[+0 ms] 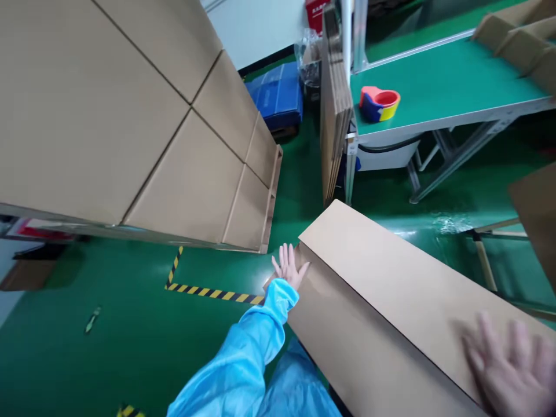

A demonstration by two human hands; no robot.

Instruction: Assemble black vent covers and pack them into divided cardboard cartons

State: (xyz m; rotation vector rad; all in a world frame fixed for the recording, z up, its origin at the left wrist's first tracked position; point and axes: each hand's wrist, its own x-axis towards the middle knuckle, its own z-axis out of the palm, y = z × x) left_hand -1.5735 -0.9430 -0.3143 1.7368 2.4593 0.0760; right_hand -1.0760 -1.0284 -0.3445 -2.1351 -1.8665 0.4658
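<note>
A long brown cardboard box [347, 324] lies before me, running from the centre to the lower right. Its far flap [403, 260] is folded over part of the top, and a dark gap shows along the flap's edge. My left hand [289, 267], in a blue sleeve, is spread out at the box's left end, by the corner. Over the far flap at the lower right is my right hand [512, 359], blurred by motion, its fingers apart. Neither hand grips anything.
Stacked cartons [195, 168] stand on a wooden pallet [271, 202] at left. Flattened cardboard sheets [332, 110] lean against a green-topped table [443, 81] carrying a colourful tape roll [379, 104]. A blue package [278, 92] sits behind. Striped tape [212, 292] marks the green floor.
</note>
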